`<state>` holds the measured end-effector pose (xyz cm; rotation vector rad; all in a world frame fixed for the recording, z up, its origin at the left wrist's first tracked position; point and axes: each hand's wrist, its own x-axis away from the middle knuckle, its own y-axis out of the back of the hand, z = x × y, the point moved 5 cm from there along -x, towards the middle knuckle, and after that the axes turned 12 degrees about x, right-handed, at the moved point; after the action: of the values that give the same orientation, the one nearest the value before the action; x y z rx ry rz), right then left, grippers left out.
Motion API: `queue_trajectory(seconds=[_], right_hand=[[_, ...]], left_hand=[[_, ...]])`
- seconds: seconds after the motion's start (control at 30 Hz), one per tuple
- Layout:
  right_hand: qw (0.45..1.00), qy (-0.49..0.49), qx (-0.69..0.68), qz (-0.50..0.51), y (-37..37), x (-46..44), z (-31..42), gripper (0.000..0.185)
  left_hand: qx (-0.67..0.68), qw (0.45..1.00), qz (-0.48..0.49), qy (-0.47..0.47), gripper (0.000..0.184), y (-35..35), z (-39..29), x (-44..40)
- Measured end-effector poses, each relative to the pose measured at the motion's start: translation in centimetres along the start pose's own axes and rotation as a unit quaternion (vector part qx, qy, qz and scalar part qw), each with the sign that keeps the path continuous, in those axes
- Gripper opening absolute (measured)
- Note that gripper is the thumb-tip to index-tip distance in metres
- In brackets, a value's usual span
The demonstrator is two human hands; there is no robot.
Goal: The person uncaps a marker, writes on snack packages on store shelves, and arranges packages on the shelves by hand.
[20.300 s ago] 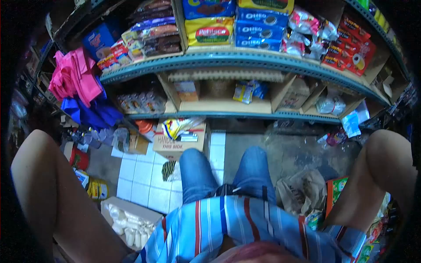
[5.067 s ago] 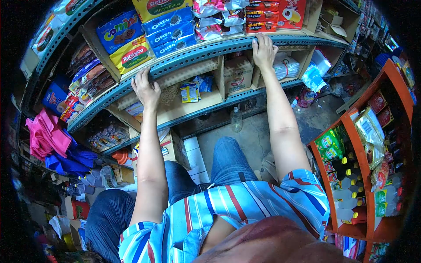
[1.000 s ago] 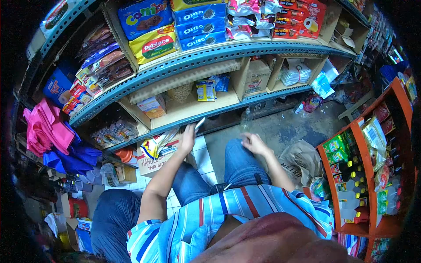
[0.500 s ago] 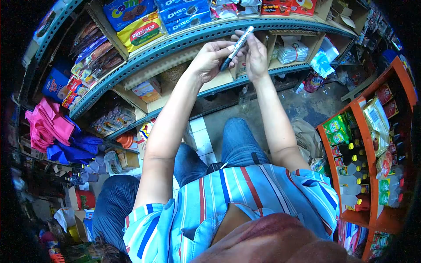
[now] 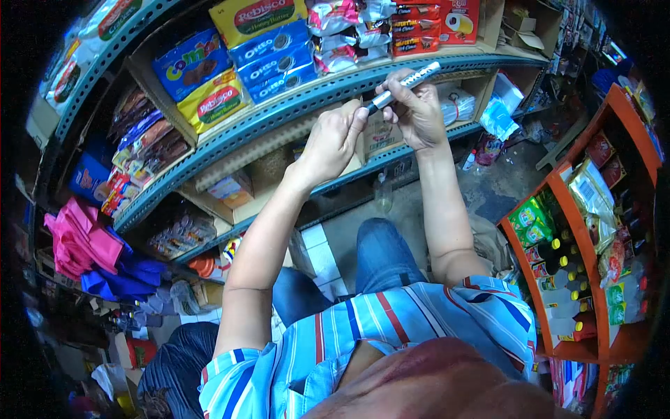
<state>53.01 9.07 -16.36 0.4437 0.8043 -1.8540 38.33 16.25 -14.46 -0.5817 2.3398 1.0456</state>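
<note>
A marker pen (image 5: 422, 72) with a white printed barrel and a black cap end is held between my two hands, in front of the shelf edge. My left hand (image 5: 333, 143) is closed around the black end, with the thumb pressed along it. My right hand (image 5: 420, 115) grips the barrel between thumb and fingers, and the white end sticks out up and to the right. Part of the black end is hidden by my left fingers.
A curved metal shelf (image 5: 279, 101) carries Oreo packs (image 5: 276, 66), Rebisco packs (image 5: 213, 101) and other snacks. An orange rack (image 5: 590, 244) with bottles stands at right. Pink cloth (image 5: 80, 237) hangs at left. Another person's dark trouser leg (image 5: 181, 363) is at lower left.
Both hands have moved slightly down and right with the marker, which now lies flatter. My left hand has closed around the black end. The view has shifted, showing more of the upper shelf.
</note>
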Motion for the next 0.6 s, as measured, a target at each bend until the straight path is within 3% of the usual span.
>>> queue_trajectory(seconds=[0.1,0.2,0.23,0.27,0.3,0.37,0.43,0.47,0.6], right_hand=[[0.999,0.033,-0.003,-0.021,-0.2,-2.1,2.5,0.010],[0.994,0.095,0.047,-0.038,0.9,-3.7,4.9,0.015],[0.968,0.138,0.028,-0.208,4.6,-4.8,5.9,0.021],[0.964,0.146,-0.124,-0.182,10.7,-5.3,7.8,0.024],[0.946,0.191,-0.158,-0.208,17.9,-5.3,9.5,0.023],[0.923,0.234,-0.046,-0.301,23.8,-6.6,10.2,0.018],[0.944,0.224,-0.033,-0.238,22.6,-8.9,7.8,0.013],[0.945,0.195,0.044,-0.260,22.9,-9.2,6.0,0.010],[0.904,0.255,0.065,-0.336,23.3,-10.1,0.7,0.027]], left_hand=[[-0.097,0.994,-0.029,-0.038,0.030,0.6,-1.3,-2.6],[-0.100,0.991,-0.024,-0.080,0.025,1.2,-2.4,-5.2],[-0.114,0.990,-0.017,-0.076,0.025,1.7,-2.8,-5.2],[-0.099,0.994,-0.004,-0.056,0.025,2.4,-2.4,-4.3],[-0.081,0.996,0.008,-0.038,0.025,3.1,-1.8,-3.1],[-0.071,0.997,0.017,-0.005,0.023,3.6,-0.2,-1.5],[-0.083,0.996,0.022,0.039,0.024,3.0,3.3,0.0],[-0.082,0.996,0.019,0.040,0.024,2.5,4.7,0.3],[-0.076,0.997,0.013,0.009,0.022,-0.3,7.5,-1.2]])
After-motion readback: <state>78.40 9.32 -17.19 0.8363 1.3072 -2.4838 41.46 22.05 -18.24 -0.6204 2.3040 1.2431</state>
